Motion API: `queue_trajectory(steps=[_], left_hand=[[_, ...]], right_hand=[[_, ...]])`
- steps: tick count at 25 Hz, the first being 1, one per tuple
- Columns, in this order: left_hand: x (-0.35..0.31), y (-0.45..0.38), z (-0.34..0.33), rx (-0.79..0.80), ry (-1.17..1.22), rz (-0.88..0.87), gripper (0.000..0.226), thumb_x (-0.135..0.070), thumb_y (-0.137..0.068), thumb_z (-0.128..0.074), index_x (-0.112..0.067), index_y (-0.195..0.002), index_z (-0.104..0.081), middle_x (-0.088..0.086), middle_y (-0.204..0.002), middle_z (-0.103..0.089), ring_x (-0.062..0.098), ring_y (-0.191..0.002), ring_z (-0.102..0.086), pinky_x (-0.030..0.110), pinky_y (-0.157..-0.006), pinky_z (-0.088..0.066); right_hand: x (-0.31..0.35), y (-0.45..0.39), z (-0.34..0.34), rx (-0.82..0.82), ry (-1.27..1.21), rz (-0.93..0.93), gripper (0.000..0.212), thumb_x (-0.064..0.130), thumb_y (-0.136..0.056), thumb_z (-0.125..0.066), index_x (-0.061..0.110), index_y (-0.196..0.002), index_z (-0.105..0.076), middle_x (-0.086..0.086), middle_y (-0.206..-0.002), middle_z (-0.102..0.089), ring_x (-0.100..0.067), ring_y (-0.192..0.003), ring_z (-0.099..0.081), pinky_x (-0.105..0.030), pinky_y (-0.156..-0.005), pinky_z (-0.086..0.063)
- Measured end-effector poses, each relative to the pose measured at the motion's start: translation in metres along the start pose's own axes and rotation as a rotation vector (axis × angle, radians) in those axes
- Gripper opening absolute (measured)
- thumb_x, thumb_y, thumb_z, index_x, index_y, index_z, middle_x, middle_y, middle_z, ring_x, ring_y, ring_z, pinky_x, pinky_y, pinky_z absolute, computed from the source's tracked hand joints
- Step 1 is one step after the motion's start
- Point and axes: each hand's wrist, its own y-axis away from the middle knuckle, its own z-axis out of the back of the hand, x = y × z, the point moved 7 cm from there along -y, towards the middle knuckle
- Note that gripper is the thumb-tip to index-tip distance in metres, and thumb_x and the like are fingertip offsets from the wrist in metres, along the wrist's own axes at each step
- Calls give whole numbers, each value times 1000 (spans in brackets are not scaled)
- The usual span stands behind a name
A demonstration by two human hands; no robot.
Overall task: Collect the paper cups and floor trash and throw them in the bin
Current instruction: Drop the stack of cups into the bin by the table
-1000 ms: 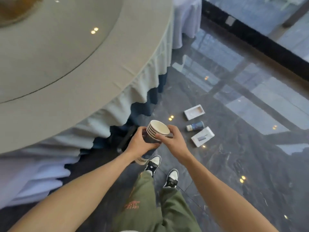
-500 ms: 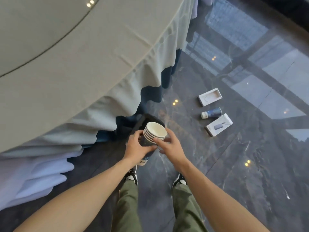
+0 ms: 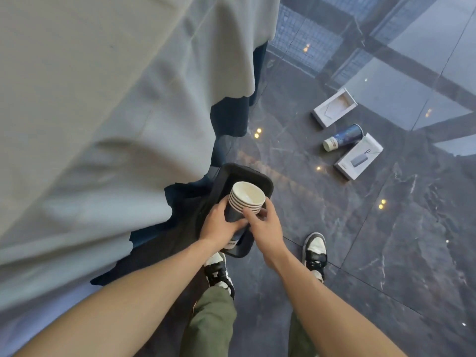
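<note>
Our left hand wraps the stack of paper cups and our right hand pinches below its rims, over the black bin. Light, crushable walls: we judge a mid-sleeve grip safest.

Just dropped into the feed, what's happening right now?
A person is standing beside a round table draped in a pale grey cloth, holding a nested stack of white-rimmed paper cups with both hands: the left hand wraps the stack's side, the right hand steadies its rim. The stack is right above the open black bin on the dark marble floor. Still lying on the floor: a blue paper cup on its side between two white boxes.
</note>
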Motion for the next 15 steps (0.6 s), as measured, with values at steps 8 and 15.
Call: queue_trajectory(steps=[8, 15], left_hand=[[9, -32, -13, 96, -123, 86, 68, -35, -88, -79, -23, -149, -51, 4, -142, -65, 28, -133, -60, 41, -107, -49], [15, -39, -14, 188, -161, 189, 32, -19, -98, -69, -17, -130, -62, 0, -121, -66, 26, -124, -62, 27, -92, -43]], right_hand=[[-26, -26, -15, -43, 116, -92, 42, 17, -96, -61, 24, -137, -53, 6, -127, -68, -13, -117, -63, -42, -105, -51], [-35, -32, -25, 33, 213, -285, 27, 24, -99, -50, 7, -121, -53, -9, -111, -69, -23, -98, -64, -47, -98, -53]])
